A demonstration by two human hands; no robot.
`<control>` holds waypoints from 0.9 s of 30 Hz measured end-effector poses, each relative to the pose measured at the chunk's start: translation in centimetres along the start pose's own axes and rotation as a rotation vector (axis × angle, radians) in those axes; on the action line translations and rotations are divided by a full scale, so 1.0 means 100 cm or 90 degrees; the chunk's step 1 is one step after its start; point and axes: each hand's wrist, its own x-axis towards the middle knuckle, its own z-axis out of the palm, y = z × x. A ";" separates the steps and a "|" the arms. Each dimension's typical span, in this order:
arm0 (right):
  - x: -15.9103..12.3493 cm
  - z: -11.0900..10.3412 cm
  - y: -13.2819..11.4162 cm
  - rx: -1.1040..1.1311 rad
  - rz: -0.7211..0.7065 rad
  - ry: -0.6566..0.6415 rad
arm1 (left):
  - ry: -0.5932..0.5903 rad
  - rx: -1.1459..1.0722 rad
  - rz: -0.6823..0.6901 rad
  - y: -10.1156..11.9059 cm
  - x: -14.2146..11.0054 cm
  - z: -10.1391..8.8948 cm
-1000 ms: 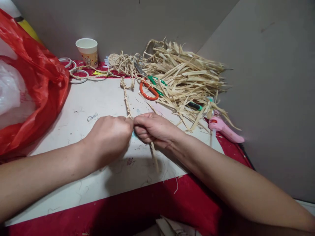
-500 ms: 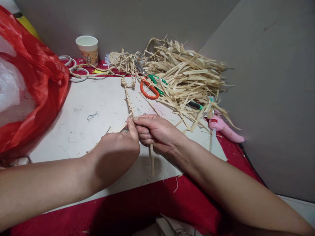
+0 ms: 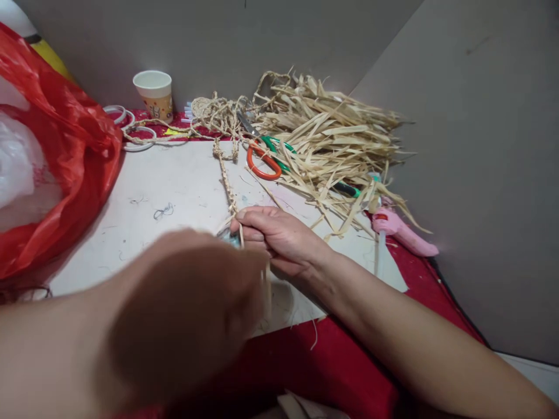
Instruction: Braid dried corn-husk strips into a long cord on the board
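Note:
A braided straw cord (image 3: 225, 177) runs from a coiled heap at the back down the white board (image 3: 174, 186) to my hands. My right hand (image 3: 273, 235) is closed, pinching the near end of the braid, with loose strands hanging below its fingers. My left hand (image 3: 187, 302) is raised close to the camera and smeared by motion; its fingers do not show. A loose strand (image 3: 265, 288) trails down beside it.
A pile of dried straw strips (image 3: 332, 145) lies at the back right with orange-and-green scissors (image 3: 264, 160) on it. A pink glue gun (image 3: 404, 230) lies at the right. A paper cup (image 3: 154, 93), white rings (image 3: 131, 128) and a red plastic bag (image 3: 56, 157) are at the left.
My left hand has pulled back from the braid toward the camera and is now blurred. My right hand stays pinched on the braid's end.

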 end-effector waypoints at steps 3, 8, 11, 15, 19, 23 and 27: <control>0.000 -0.001 -0.001 -0.003 0.005 -0.016 | 0.157 -0.038 -0.034 -0.015 0.030 -0.026; 0.003 -0.002 -0.002 -0.013 -0.008 -0.039 | -0.144 -0.465 -0.233 -0.047 0.059 -0.021; 0.004 -0.003 -0.002 -0.025 -0.002 -0.047 | -0.214 -0.581 -0.229 -0.054 0.058 -0.010; 0.004 -0.005 -0.005 -0.040 -0.004 -0.045 | -0.210 -0.574 -0.201 -0.054 0.055 -0.010; 0.004 -0.008 -0.007 -0.065 -0.003 -0.059 | -0.164 -0.468 -0.185 -0.053 0.056 -0.012; 0.005 -0.010 -0.005 -0.115 -0.013 -0.065 | -0.111 -0.313 -0.104 -0.055 0.056 -0.006; 0.006 -0.008 -0.003 -0.181 -0.045 -0.049 | -0.110 -0.289 -0.070 -0.057 0.058 -0.001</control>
